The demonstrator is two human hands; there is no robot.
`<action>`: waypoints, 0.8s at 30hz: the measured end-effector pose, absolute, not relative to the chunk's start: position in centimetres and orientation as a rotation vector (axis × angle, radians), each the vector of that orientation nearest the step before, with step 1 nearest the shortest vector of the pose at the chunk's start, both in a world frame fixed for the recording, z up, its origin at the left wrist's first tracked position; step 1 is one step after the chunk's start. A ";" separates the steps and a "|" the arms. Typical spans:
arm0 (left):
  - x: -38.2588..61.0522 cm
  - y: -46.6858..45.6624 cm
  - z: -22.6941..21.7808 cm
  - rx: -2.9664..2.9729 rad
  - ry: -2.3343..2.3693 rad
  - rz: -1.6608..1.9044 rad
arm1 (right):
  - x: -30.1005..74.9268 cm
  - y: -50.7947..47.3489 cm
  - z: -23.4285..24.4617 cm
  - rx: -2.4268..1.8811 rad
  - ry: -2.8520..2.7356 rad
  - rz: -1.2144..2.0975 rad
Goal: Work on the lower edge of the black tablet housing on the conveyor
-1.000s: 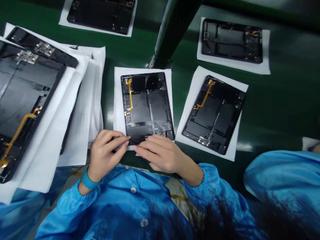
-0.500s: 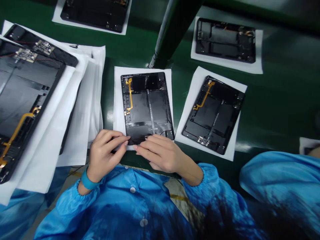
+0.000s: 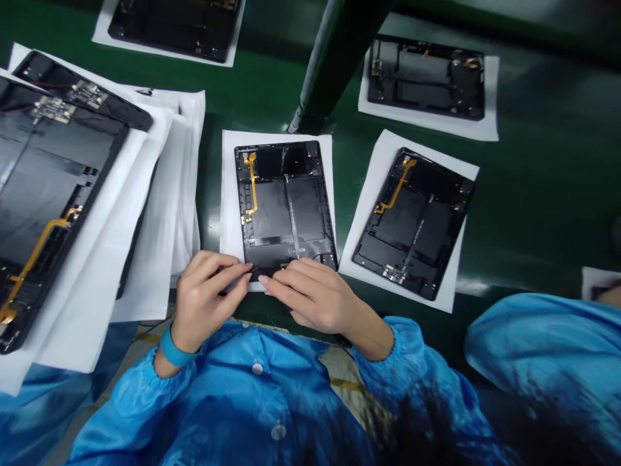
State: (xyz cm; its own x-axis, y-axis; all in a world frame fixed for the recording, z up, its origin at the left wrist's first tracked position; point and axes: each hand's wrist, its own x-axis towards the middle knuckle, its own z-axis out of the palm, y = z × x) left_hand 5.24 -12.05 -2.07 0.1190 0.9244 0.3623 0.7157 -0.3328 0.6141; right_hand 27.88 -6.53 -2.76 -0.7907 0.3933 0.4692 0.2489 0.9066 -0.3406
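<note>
The open tablet [image 3: 303, 210] lies on a white sheet [image 3: 229, 194] on the green tabletop [image 3: 528, 207], its near edge under both hands. The left hand [image 3: 211, 291] is at the near-left corner, thumb and forefinger almost closed; whether anything sits between them cannot be told. The right hand [image 3: 310, 294] covers part of the near edge, fingers bunched and thumb tucked beneath; any item held there is hidden.

Principal risk, in my judgement: thin wiring [image 3: 264, 267] beside the fingertips could be pinched, nicked or pulled loose by a hard press or a snagged nail. Secondary: the loose sheet could slip under uneven pressure and turn the tablet. The orange ribbon [image 3: 253, 188] is exposed and could crease if a hand drags across it. The stack [image 3: 104, 217] stands just beside the left hand; a knocked sheet could upset it.
</note>
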 end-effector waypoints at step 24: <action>5.6 -12.0 -1.8 1.985 1.570 1.049 | 27.8 -6.7 -2.1 -0.501 -2.437 0.344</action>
